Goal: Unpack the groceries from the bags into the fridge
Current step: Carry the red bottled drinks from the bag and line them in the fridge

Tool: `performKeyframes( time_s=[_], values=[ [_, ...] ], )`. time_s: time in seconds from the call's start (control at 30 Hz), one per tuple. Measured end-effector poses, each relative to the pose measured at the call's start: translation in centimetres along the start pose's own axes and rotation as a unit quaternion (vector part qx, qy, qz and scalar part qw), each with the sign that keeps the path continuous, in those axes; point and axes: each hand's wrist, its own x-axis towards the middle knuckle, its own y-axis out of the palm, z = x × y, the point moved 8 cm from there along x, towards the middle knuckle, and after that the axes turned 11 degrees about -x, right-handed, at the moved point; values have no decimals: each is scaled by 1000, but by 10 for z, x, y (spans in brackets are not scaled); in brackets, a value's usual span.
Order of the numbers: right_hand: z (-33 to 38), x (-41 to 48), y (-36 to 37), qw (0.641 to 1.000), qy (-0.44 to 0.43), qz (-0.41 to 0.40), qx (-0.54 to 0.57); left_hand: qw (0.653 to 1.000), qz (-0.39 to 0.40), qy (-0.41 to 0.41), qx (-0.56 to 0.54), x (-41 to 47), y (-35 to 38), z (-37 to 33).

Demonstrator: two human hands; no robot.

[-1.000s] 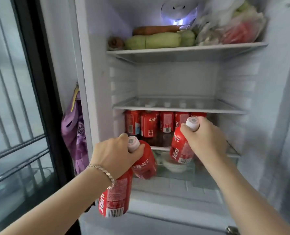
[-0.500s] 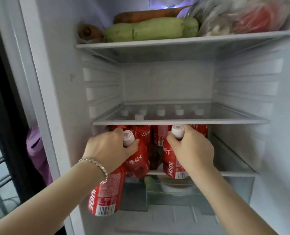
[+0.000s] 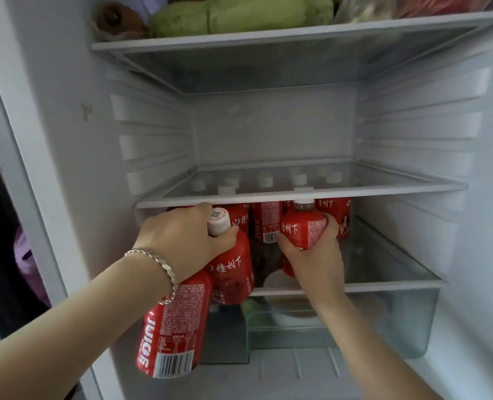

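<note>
Head view, looking into the open fridge (image 3: 268, 125). Clasps two red juice bottles with the left hand (image 3: 182, 241): pinches the capped bottle (image 3: 231, 269) at the neck, tilted at the mouth of the lower shelf (image 3: 383, 284), and carries the hanging bottle (image 3: 170, 327) below the wrist, outside the fridge front, top hidden under the hand. Wraps the right hand (image 3: 314, 255) round the body of a third bottle (image 3: 303, 226), about upright over that lower shelf, cap just under the edge of the middle glass shelf (image 3: 355, 193); cannot tell whether set down yet.

Probably full, so fairly heavy for the size. Stiff plastic under a smooth printed sleeve, likely slick if damp. Safest taken round the shoulder or waist, one per hand; two in a single hand looks the weaker hold, the dangling one most apt to slip. Little headroom under the glass, so better slid in upright than lowered.

Keeps a back row of like bottles (image 3: 265, 223) on the lower shelf, white caps showing through the glass. Carries on the top shelf (image 3: 268, 33) pale green squash (image 3: 239, 13), a brown root-like lump (image 3: 115, 18) and bagged produce (image 3: 441, 4), too cropped to name. Shows in the clear drawer (image 3: 412, 313) below something green and a pale rounded shape, both blurred.
</note>
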Motion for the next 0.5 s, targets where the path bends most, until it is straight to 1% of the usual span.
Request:
performKeyframes(
  time_s=[0.07, 0.13, 0.2, 0.33, 0.4, 0.43, 0.47, 0.5],
  values=[
    [7, 7, 15, 999, -14, 28, -19, 1000, -9, 5, -1, -2, -1, -1],
    [14, 12, 40, 993, -42, 94, -59, 1000, -10, 4, -4, -2, -1, -1],
    [20, 13, 59, 978, -59, 164, -118, 1000, -10, 1, -9, -1, -1, -1],
    [22, 17, 70, 950, -42, 247, -186, 1000, -16, 4, -14, -1, -2, -2],
    [22, 13, 64, 924, -42, 297, -238, 1000, -17, 1, -17, -2, -2, -2],
    [25, 11, 57, 915, -57, 307, -254, 1000, -15, -2, -17, -2, -2, -2],
    [34, 8, 47, 916, -86, 300, -251, 1000, -14, -5, -16, -2, -2, -1],
    [45, 2, 37, 925, -126, 286, -216, 1000, -14, -7, -15, -2, -3, -1]
  ],
)
